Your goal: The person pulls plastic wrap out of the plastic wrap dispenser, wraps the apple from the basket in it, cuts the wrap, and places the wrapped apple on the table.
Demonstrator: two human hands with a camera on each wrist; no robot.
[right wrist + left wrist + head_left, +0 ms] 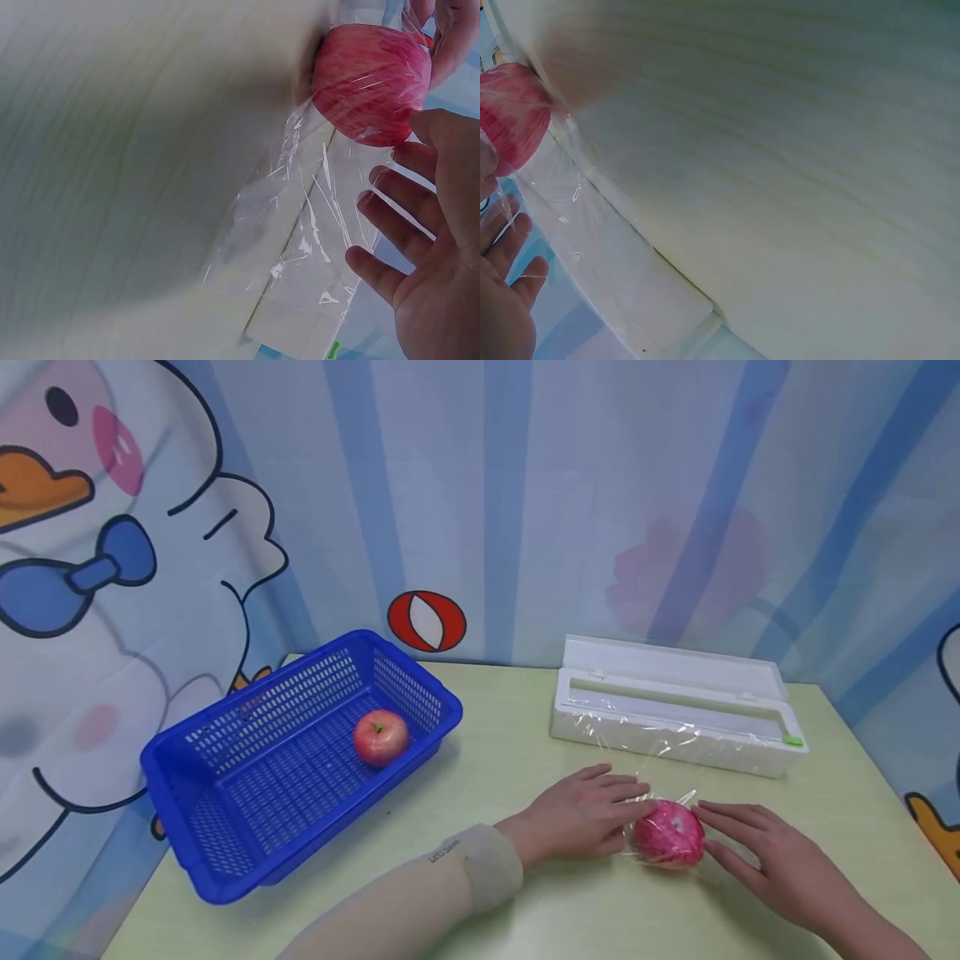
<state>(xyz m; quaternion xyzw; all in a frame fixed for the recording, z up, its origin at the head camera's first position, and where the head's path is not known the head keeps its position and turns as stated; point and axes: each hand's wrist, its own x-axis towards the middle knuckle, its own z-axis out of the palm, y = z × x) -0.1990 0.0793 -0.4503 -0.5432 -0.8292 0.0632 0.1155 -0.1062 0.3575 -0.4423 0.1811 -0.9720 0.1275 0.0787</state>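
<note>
A red apple (669, 835) sits on the table under clear cling film (307, 247), which clings to it in creases. My left hand (581, 814) lies at its left side, fingers extended, the foremost fingertip touching the wrapped apple. On the other side, my right hand (783, 864) has its fingers loosely straight. Its thumb and forefinger tips touch the apple, as the right wrist view also shows. The film reaches back to a white cling film box (675, 739) with its lid raised. The apple's underside is hidden.
At the left stands a blue perforated basket (300, 852) holding another apple (381, 738). A green slider (792, 740) sits at the right end of the white box. Behind the pale table (495, 710) hangs a printed cloth (480, 510) with cartoon figures.
</note>
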